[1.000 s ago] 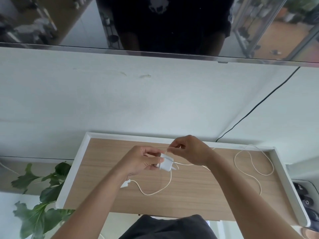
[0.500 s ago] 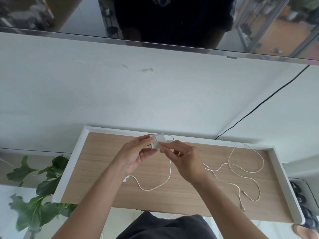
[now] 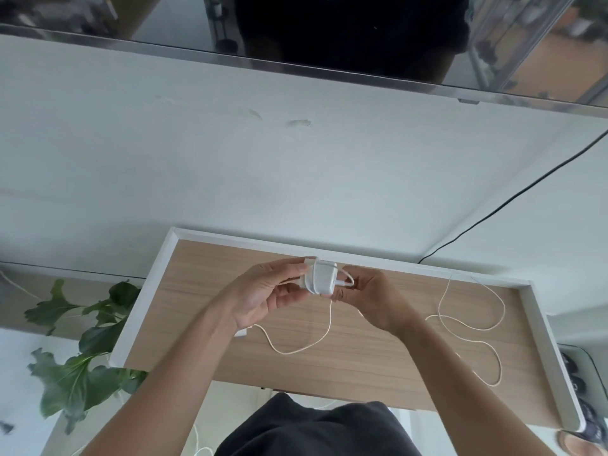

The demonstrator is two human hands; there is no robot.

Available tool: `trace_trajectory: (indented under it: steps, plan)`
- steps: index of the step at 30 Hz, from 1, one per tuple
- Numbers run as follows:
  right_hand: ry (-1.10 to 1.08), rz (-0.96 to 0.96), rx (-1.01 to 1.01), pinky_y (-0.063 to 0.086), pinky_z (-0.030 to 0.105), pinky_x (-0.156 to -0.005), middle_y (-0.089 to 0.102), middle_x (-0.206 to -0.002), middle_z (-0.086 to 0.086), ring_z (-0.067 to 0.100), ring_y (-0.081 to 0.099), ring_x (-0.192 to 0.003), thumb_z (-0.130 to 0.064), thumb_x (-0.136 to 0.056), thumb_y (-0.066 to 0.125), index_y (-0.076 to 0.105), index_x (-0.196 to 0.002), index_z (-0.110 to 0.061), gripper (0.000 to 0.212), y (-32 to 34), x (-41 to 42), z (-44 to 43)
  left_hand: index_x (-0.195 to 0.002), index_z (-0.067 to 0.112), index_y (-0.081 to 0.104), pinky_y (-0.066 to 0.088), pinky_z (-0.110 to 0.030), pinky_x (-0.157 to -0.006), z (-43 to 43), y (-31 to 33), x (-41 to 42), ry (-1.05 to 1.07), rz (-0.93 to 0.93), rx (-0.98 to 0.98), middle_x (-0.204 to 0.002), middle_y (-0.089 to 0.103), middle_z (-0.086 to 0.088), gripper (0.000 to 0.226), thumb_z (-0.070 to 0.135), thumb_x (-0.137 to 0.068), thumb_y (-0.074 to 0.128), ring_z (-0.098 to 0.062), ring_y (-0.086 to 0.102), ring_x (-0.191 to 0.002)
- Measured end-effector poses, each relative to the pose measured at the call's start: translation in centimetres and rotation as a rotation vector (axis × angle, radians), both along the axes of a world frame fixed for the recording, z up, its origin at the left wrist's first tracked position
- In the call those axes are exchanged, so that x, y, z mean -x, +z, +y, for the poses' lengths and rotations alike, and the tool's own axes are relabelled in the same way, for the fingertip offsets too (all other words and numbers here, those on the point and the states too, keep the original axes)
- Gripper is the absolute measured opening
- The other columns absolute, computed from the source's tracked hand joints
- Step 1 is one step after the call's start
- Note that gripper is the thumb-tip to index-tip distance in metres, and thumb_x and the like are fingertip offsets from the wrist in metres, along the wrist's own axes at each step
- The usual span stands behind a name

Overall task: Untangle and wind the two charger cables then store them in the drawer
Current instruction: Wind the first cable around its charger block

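Your left hand [image 3: 263,292] grips the white charger plug [image 3: 321,278], held up above the open drawer [image 3: 539,327]. Your right hand [image 3: 373,299] has its fingers curled on the thin cable [image 3: 330,319] just where it leaves the plug. From there the cable hangs down and lies in a loop on the drawer's wooden floor.

The plug looks light, hard and smooth, so hold it by its body. The cable looks limp and springy and is likely to slip out of its turns. Guide it between thumb and forefinger near the plug, and avoid kinking it at the connector.

The other cable [image 3: 467,327] sprawls on the right of the drawer. Your right forearm hides whether the two cross. A second plug [image 3: 241,334] peeps out beside your left wrist, mostly covered. Your right fingertips are tucked behind the plug, so the exact pinch is hard to make out.
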State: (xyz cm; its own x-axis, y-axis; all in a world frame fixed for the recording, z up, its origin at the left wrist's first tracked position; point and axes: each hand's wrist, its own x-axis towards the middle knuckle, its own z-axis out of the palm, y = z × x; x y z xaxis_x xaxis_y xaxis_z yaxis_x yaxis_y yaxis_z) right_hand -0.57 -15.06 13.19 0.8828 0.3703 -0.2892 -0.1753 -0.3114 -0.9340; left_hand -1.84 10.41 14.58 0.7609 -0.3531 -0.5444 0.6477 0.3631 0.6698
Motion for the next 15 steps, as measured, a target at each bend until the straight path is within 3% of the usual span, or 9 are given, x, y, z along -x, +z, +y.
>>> trace_trajectory:
  steps: [1, 3, 7, 10, 12, 15]
  plan:
    - [0.056, -0.013, 0.052, 0.049, 0.039, -0.081, 0.079, -0.093, 0.006, 0.013, 0.060, -0.086, -0.021, -0.095, 0.086, 0.082, -0.101, -0.019, 0.007, 0.1, -0.3, -0.5, -0.130, 0.008, 0.081, 0.066, -0.026, -0.082, 0.2, 0.1, 0.2, -0.042, 0.002, -0.034, -0.115, 0.078, -0.009, 0.034, 0.016, -0.097, 0.078, -0.018, 0.071, -0.098]
    - [0.129, -0.033, 0.150, 0.048, 0.033, -0.083, 0.080, -0.093, -0.011, 0.014, 0.060, -0.083, -0.019, -0.098, 0.083, 0.084, -0.097, -0.032, 0.012, 0.7, -1.0, -1.3, -0.129, 0.010, 0.083, 0.064, -0.024, -0.082, 0.5, 0.3, 0.5, -0.136, -0.007, -0.098, -0.114, 0.079, -0.009, 0.032, 0.015, -0.098, 0.078, -0.017, 0.070, -0.096]
    - [0.157, -0.050, 0.270, 0.054, 0.031, -0.086, 0.083, -0.100, -0.013, 0.014, 0.068, -0.087, -0.037, -0.094, 0.086, 0.086, -0.099, -0.034, 0.005, 2.3, -2.2, -1.3, -0.123, 0.014, 0.086, 0.064, -0.026, -0.089, 0.0, 0.2, 1.0, -0.280, -0.065, -0.248, -0.127, 0.081, -0.016, 0.029, 0.014, -0.094, 0.085, -0.016, 0.071, -0.102]
    - [0.152, -0.118, 0.364, 0.055, 0.030, -0.086, 0.081, -0.101, -0.020, 0.015, 0.069, -0.091, -0.041, -0.098, 0.080, 0.086, -0.103, -0.037, 0.009, 2.7, -2.2, 0.0, -0.120, 0.011, 0.086, 0.066, -0.027, -0.086, -0.8, -0.5, 1.1, -0.195, -0.072, -0.319, -0.103, 0.084, -0.010, 0.028, 0.012, -0.091, 0.089, -0.009, 0.073, -0.089]
    - [0.131, -0.183, 0.418, 0.051, 0.018, -0.078, 0.080, -0.099, -0.021, 0.008, 0.067, -0.088, -0.040, -0.101, 0.075, 0.086, -0.105, -0.035, 0.013, 2.9, -1.9, 0.8, -0.118, 0.008, 0.085, 0.067, -0.026, -0.084, -1.0, -1.0, 1.1, -0.115, -0.072, -0.340, -0.086, 0.080, 0.004, 0.028, 0.011, -0.091, 0.089, -0.004, 0.072, -0.077]
    - [0.095, -0.249, 0.455, 0.047, 0.015, -0.071, 0.079, -0.094, -0.019, 0.001, 0.065, -0.077, -0.040, -0.105, 0.070, 0.087, -0.105, -0.032, 0.019, 3.0, -1.3, 1.9, -0.117, 0.006, 0.084, 0.066, -0.025, -0.078, -1.1, -1.4, 1.0, -0.004, -0.079, -0.337, -0.090, 0.081, 0.004, 0.028, 0.012, -0.090, 0.090, -0.005, 0.075, -0.078]
